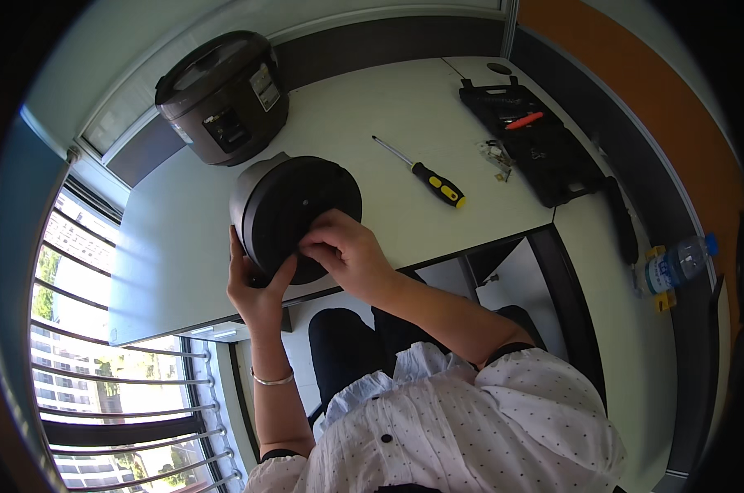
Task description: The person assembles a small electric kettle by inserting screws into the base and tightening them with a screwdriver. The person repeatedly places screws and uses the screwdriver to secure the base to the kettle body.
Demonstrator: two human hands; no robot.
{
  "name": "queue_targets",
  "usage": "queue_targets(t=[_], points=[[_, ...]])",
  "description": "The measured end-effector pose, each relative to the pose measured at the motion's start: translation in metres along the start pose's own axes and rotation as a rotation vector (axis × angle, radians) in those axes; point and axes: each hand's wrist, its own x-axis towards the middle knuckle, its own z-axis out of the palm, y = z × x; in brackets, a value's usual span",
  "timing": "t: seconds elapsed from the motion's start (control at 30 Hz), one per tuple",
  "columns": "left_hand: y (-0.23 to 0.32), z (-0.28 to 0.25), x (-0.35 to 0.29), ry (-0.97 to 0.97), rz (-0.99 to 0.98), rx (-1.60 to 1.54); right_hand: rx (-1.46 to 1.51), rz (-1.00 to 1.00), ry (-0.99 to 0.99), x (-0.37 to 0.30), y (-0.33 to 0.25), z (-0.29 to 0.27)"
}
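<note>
A round dark appliance [306, 185] is tipped on the white table, its flat black circular face turned toward me. My left hand [258, 289] grips its near left edge, thumb on the face and fingers along the side. Against the lower part of that face, my right hand [349, 251] is closed with fingertips pinched together. Whatever those fingers hold, if anything, is hidden. A black and yellow screwdriver [437, 185] lies to the right of the appliance, its shaft pointing away to the left.
A dark rice cooker [224, 103] stands at the back left. An open black tool case [552, 160] with a red-orange tool [524, 121] lies at the right, beside small loose parts [497, 156]. Farther right is a water bottle [676, 267]. A barred window [117, 378] is on the left.
</note>
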Motion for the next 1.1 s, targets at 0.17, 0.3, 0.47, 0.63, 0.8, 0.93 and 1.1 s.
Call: queue_targets(t=[0.17,0.3,0.47,0.63,0.8,0.93,1.1], points=[[-0.004,-0.001,0.000,0.026,0.061,-0.029,0.066,0.017,0.005,-0.002,0.007,0.004],[-0.006,-0.005,0.000,0.016,0.047,0.044,0.191,0.095,-0.024,-0.004,0.008,0.003],[-0.006,-0.008,0.001,0.024,0.073,0.185,0.106,-0.008,0.003,-0.008,0.009,0.009],[-0.002,-0.008,0.001,0.029,0.074,0.212,-0.068,-0.133,0.055,-0.005,0.008,0.005],[0.006,-0.009,0.001,0.009,0.031,0.160,-0.150,-0.096,0.057,-0.007,0.008,0.006],[0.000,-0.012,-0.001,0.016,0.034,0.228,-0.192,-0.111,0.074,-0.007,0.005,0.010],[-0.002,-0.010,0.000,0.023,0.113,0.227,-0.225,-0.143,0.105,-0.009,0.007,0.013]])
